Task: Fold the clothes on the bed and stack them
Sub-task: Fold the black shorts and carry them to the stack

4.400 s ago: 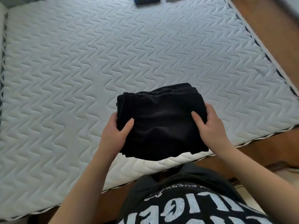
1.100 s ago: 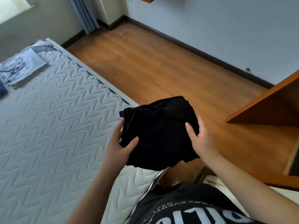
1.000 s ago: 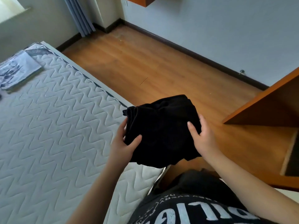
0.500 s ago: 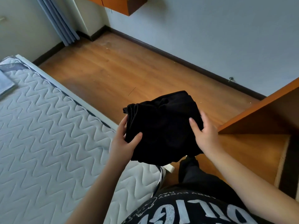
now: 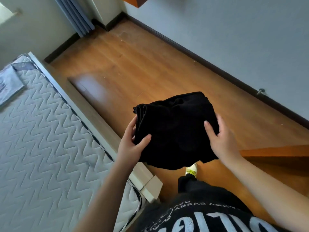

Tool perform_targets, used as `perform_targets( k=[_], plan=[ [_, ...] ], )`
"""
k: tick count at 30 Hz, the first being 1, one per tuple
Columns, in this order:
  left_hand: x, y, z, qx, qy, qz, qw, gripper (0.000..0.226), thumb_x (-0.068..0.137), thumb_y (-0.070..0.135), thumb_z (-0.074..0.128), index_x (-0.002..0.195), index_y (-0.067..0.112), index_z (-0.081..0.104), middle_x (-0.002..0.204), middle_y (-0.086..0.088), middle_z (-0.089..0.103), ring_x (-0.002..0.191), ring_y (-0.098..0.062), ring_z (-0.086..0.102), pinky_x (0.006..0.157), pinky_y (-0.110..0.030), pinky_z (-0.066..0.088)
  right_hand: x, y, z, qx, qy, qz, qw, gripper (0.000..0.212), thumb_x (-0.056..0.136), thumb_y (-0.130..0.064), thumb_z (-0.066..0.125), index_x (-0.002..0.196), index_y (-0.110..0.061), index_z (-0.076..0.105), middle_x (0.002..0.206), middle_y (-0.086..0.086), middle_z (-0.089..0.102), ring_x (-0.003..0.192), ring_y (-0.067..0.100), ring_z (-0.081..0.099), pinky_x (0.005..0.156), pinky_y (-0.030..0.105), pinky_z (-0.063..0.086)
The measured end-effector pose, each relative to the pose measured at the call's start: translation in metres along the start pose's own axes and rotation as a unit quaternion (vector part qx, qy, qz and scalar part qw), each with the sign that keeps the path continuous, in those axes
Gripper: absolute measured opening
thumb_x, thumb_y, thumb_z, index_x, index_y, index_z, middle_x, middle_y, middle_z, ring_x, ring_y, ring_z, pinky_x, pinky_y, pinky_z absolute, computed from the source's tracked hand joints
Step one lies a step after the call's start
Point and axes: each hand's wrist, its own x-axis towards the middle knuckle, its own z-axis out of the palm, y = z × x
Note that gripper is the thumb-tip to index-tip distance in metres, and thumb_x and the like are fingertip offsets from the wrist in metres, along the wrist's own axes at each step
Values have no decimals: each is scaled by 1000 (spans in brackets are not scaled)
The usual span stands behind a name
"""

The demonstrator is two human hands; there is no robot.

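Observation:
A folded black garment [image 5: 175, 129] hangs in the air over the wooden floor, just off the bed's corner. My left hand [image 5: 132, 144] grips its left edge, thumb on top and fingers underneath. My right hand [image 5: 220, 138] grips its right edge the same way. The bed's white quilted mattress [image 5: 41, 148] fills the lower left. A folded pale printed cloth [image 5: 10, 86] lies on the mattress at the far left edge of the view.
Wooden floor [image 5: 142, 64] runs between the bed and a grey wall [image 5: 234, 30]. An orange wooden furniture panel [image 5: 275, 151] juts in at the right. A blue curtain [image 5: 75, 15] hangs at the top left. My foot in a light shoe [image 5: 191, 170] stands under the garment.
The garment has been lifted off the mattress and carried past the bed's corner, out over the floor. The view has swung right. Both hands keep the same hold.

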Motion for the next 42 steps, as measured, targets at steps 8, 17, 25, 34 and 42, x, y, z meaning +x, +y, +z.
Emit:
perform_targets(
  k=[8,17,25,34,42],
  plan=[
    [40,12,26,-18,60,-8,998,66,78,36,71,134,59,44,125,19,62,115,-9,62,92,-44,56,58,-5,-18,10,-80,-27,996,61,92,-57,52,146,-37,31,137,-22,47,115,-18,45,88,0,40],
    [75,18,-4,-82,117,-21,990,60,81,32,71,132,53,50,118,16,66,106,-11,67,87,-42,59,115,-36,15,-1,-88,1,996,64,93,-55,52,148,-29,32,145,-10,46,129,11,47,97,23,42],
    [146,30,-99,-130,164,-5,978,55,82,29,70,129,53,53,112,16,68,103,-10,68,80,-31,59,215,-99,98,-3,-114,-2,993,78,74,-80,49,141,-45,29,144,-15,45,129,13,48,105,41,45],
    [221,58,-196,-152,182,6,972,59,85,30,71,127,64,47,117,31,61,105,2,64,83,-27,58,310,-203,189,-45,-143,-45,988,67,85,-72,47,144,-47,28,147,-17,44,133,15,46,108,47,42],
    [340,99,-225,-169,206,0,964,61,80,36,72,129,62,46,120,29,61,109,-2,64,89,-35,58,435,-249,224,-49,-129,-77,987,57,94,-49,54,147,-34,39,146,-15,46,133,9,43,107,27,34]
  ],
)
